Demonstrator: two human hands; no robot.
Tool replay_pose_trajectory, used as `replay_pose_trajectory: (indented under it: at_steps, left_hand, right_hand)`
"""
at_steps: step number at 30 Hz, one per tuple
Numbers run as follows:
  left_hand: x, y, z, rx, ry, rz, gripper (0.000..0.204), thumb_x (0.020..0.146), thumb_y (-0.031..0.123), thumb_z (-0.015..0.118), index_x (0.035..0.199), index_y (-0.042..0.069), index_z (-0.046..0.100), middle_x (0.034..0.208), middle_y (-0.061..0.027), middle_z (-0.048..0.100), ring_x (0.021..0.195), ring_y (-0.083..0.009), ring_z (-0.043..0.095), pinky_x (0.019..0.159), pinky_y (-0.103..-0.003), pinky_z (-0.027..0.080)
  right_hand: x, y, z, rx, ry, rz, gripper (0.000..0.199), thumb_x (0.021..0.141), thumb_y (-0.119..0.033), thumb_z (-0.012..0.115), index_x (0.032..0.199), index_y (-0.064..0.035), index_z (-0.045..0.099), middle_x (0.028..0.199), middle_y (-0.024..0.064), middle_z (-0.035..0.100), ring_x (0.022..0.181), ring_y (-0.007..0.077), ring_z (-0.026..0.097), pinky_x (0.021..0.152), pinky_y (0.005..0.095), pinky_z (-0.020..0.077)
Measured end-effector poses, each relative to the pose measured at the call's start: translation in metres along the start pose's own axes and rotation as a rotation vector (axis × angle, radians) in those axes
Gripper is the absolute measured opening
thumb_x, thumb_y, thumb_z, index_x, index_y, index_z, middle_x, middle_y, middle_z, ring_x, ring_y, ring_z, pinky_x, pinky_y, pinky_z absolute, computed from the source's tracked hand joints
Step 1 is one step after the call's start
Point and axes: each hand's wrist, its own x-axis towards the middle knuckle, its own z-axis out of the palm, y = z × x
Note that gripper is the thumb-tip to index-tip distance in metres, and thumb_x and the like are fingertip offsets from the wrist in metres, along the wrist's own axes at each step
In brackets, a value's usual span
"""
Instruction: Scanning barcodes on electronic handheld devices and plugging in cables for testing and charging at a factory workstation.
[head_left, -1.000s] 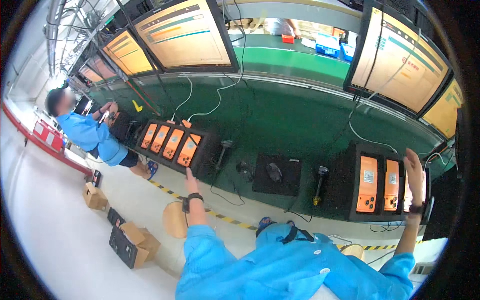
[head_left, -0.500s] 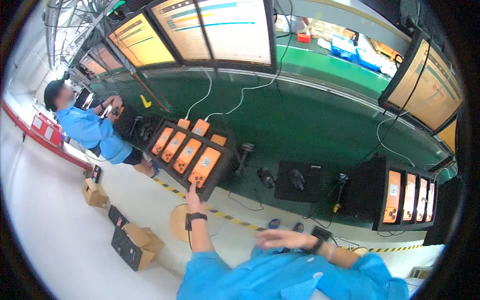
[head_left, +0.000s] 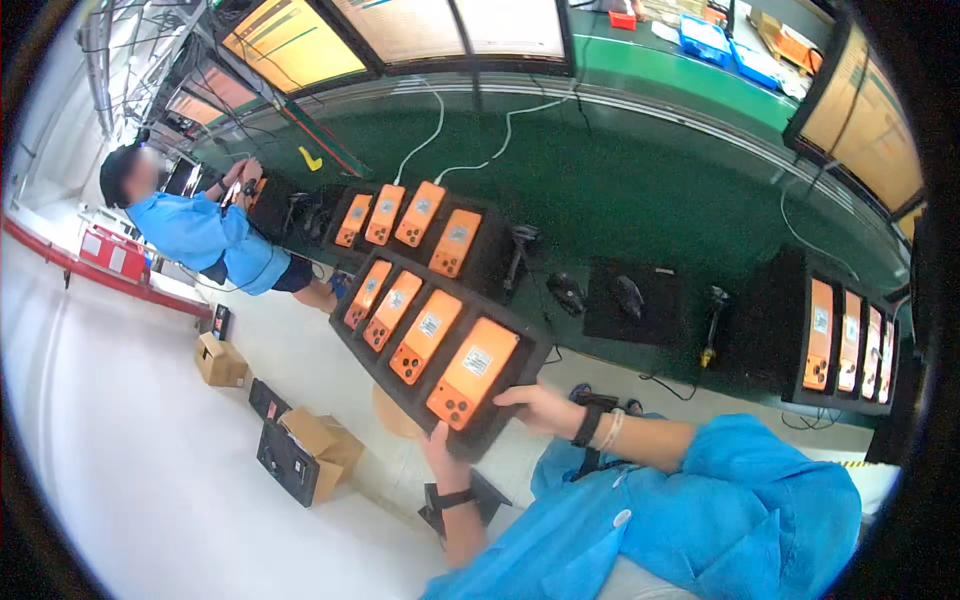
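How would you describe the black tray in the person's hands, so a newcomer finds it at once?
Begin at the long green workbench. At its near edge, a black tray shows four orange phones in one row. Unlike the similar tray behind, this one is held by the left hand and the right hand.

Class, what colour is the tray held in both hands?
The tray is black, shown best in the head view.

Three black trays (head_left: 525, 362) with four phones (head_left: 473, 375) each, two cardboard boxes (head_left: 222, 362), two blue bins (head_left: 705, 40), one red bin (head_left: 622, 20), one yellow L-shaped piece (head_left: 311, 160), one co-worker (head_left: 208, 232)
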Motion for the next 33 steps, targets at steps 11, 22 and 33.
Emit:
replay_pose_trajectory:
  at_steps: [11,22,33]
  left_hand:
    - [-0.084,0.032,0.062,-0.199,0.245,0.482,0.075,0.094,0.061,0.033,0.151,0.012,0.024,0.154,-0.0126,0.027,0.138,-0.0326,0.032,0.114,-0.052,0.026]
    - [-0.132,-0.039,0.080,-0.372,-0.888,0.042,0.085,0.087,0.066,0.041,0.149,0.010,0.029,0.150,-0.0162,0.034,0.135,-0.0360,0.037,0.110,-0.056,0.030]
    - [-0.148,-0.091,0.334,0.284,-0.834,-0.298,0.060,0.079,0.007,0.064,0.134,-0.006,0.042,0.125,-0.0155,0.056,0.112,-0.0252,0.058,0.098,-0.038,0.045]
  right_hand:
    - [-0.208,-0.094,-0.073,-0.234,-0.110,-0.158,0.057,0.066,0.004,0.065,0.121,0.0052,0.050,0.113,0.0136,0.063,0.098,0.0206,0.062,0.081,0.0337,0.0542]
    - [-0.535,-0.151,-0.145,-0.070,0.464,-0.766,0.046,0.066,-0.007,0.059,0.110,0.0050,0.060,0.100,0.0122,0.066,0.087,0.0217,0.065,0.084,0.0319,0.0521]
    - [-0.671,-0.229,-0.277,0.055,0.574,-0.968,0.035,0.097,-0.031,0.055,0.114,-0.0008,0.062,0.109,0.0095,0.068,0.095,0.0139,0.067,0.082,0.0251,0.0536]
